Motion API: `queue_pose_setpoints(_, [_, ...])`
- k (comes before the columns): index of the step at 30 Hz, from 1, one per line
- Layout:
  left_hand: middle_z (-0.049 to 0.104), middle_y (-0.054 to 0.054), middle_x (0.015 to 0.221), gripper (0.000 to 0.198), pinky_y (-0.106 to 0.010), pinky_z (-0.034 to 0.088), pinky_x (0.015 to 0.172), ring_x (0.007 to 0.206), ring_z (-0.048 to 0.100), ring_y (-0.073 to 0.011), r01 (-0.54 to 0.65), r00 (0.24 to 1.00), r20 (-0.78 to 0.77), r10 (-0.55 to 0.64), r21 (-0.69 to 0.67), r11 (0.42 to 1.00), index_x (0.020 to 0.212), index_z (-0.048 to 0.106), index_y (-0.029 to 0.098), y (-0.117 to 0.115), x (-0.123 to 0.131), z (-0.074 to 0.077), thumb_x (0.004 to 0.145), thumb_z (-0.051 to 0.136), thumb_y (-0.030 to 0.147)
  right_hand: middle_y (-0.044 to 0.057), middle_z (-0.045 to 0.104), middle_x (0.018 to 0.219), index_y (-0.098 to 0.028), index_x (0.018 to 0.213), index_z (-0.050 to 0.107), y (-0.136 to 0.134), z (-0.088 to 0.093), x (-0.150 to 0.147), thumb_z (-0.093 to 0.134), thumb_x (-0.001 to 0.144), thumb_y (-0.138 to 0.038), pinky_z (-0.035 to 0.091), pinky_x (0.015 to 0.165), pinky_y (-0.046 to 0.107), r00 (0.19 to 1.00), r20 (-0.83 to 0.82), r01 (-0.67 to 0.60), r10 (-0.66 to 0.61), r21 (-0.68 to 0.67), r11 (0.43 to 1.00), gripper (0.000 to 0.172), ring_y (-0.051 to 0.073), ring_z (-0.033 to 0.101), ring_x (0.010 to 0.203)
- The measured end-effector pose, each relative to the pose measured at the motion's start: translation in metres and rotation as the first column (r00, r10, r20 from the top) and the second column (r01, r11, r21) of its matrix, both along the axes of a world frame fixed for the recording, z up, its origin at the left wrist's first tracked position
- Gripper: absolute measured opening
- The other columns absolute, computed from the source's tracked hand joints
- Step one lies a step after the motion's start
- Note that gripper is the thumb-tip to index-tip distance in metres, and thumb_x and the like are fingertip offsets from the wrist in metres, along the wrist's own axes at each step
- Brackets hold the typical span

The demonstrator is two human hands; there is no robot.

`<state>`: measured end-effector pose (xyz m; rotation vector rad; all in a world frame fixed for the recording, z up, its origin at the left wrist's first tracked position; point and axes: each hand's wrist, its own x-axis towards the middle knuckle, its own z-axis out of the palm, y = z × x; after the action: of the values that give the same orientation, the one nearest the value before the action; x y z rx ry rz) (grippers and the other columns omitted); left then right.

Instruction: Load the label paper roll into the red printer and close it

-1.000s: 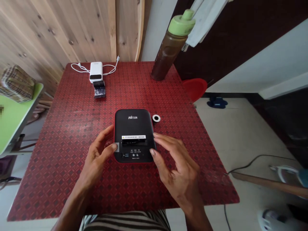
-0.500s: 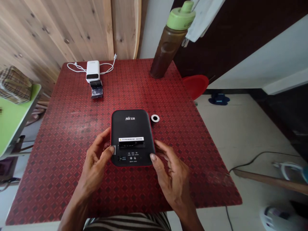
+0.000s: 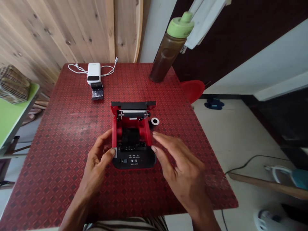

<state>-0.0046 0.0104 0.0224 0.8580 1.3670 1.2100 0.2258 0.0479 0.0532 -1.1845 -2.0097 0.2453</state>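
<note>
Black printer point(image 3: 133, 160) on the red bench point(image 3: 60, 144), lid raised, red interior showing. Your left hand point(image 3: 96, 165) curled, thumb on the gray side tab point(image 3: 115, 152). Your right hand point(image 3: 183, 170) open, fingers apart, just beside the printer, not touching.

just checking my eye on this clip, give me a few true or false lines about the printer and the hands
1. The printer has its lid shut. False: the lid stands open, showing the red inside.
2. The left hand has its thumb at a small grey tab on the printer's side. True.
3. The right hand grips the white ring. False: it holds nothing, and the ring lies beside the printer.
4. A white cable lies by the white power bank. True.
</note>
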Motion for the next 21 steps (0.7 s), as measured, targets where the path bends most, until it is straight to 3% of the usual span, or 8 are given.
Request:
queue_pose_setpoints(3, [0.066, -0.007, 0.160, 0.052, -0.044, 0.057, 0.111, 0.152, 0.057, -0.0353, 0.015, 1.000, 0.022, -0.016, 0.015, 1.000, 0.151, 0.066, 0.031, 0.000, -0.002, -0.001, 0.101, 0.074, 0.044, 0.010, 0.084, 0.122, -0.018, 0.127, 0.072, 0.028, 0.011, -0.016, 0.060, 0.104, 0.000, 0.065, 0.104, 0.042, 0.977, 0.142, -0.170, 0.161, 0.050, 0.984, 0.031, 0.024, 0.079, 0.115])
queue_pose_setpoints(6, [0.065, -0.008, 0.161, 0.054, -0.047, 0.057, 0.113, 0.151, 0.057, -0.0361, 0.008, 1.000, 0.026, -0.008, 0.032, 0.999, 0.151, 0.066, 0.030, 0.001, -0.002, -0.001, 0.100, 0.074, 0.045, 0.012, 0.083, 0.120, -0.017, 0.114, 0.076, 0.051, 0.014, -0.040, 0.063, 0.102, 0.001, 0.065, 0.100, 0.044, 0.888, 0.355, -0.265, 0.294, -0.129, 0.956, 0.025, 0.027, 0.079, 0.113])
queue_pose_setpoints(8, [0.065, -0.008, 0.161, 0.055, -0.049, 0.055, 0.115, 0.149, 0.060, -0.0354, 0.006, 0.999, 0.044, -0.008, 0.040, 0.999, 0.151, 0.065, 0.030, 0.001, -0.001, -0.002, 0.100, 0.074, 0.046, 0.012, 0.083, 0.115, -0.016, 0.107, 0.077, 0.061, 0.014, -0.056, 0.066, 0.101, -0.001, 0.064, 0.097, 0.044, 0.810, 0.468, -0.250, 0.354, -0.271, 0.930, 0.020, 0.028, 0.079, 0.110])
queue_pose_setpoints(13, [0.067, -0.009, 0.158, 0.057, -0.050, 0.056, 0.114, 0.145, 0.063, -0.0356, 0.017, 0.996, 0.092, -0.020, 0.039, 0.999, 0.151, 0.065, 0.030, 0.002, -0.002, -0.006, 0.099, 0.075, 0.048, 0.013, 0.082, 0.104, -0.014, 0.106, 0.077, 0.072, 0.009, -0.074, 0.060, 0.101, 0.000, 0.061, 0.082, 0.040, 0.735, 0.564, -0.195, 0.375, -0.354, 0.915, 0.022, 0.027, 0.080, 0.094])
queue_pose_setpoints(16, [0.067, -0.009, 0.158, 0.057, -0.050, 0.056, 0.113, 0.144, 0.062, -0.0356, 0.027, 0.995, 0.099, -0.031, 0.041, 0.999, 0.152, 0.064, 0.030, 0.002, -0.003, -0.008, 0.099, 0.075, 0.048, 0.012, 0.082, 0.106, -0.015, 0.109, 0.077, 0.076, 0.010, -0.072, 0.059, 0.098, 0.002, 0.059, 0.083, 0.040, 0.723, 0.563, -0.218, 0.400, -0.364, 0.906, 0.027, 0.026, 0.079, 0.091])
queue_pose_setpoints(18, [0.065, -0.008, 0.159, 0.056, -0.049, 0.056, 0.113, 0.145, 0.062, -0.0349, 0.031, 0.995, 0.094, -0.034, 0.037, 0.999, 0.152, 0.064, 0.032, 0.001, -0.004, -0.009, 0.099, 0.075, 0.047, 0.013, 0.082, 0.109, -0.015, 0.111, 0.076, 0.075, 0.013, -0.070, 0.062, 0.097, 0.000, 0.059, 0.085, 0.041, 0.730, 0.566, -0.221, 0.383, -0.335, 0.916, 0.024, 0.028, 0.078, 0.095])
queue_pose_setpoints(21, [0.064, -0.007, 0.160, 0.055, -0.047, 0.056, 0.111, 0.144, 0.062, -0.0342, 0.026, 0.997, 0.078, -0.028, 0.037, 0.999, 0.151, 0.064, 0.033, 0.002, -0.005, -0.009, 0.099, 0.075, 0.046, 0.011, 0.080, 0.100, -0.016, 0.103, 0.074, 0.067, 0.017, -0.068, 0.066, 0.097, -0.006, 0.059, 0.085, 0.044, 0.765, 0.581, -0.207, 0.277, -0.187, 0.960, 0.014, 0.030, 0.076, 0.094])
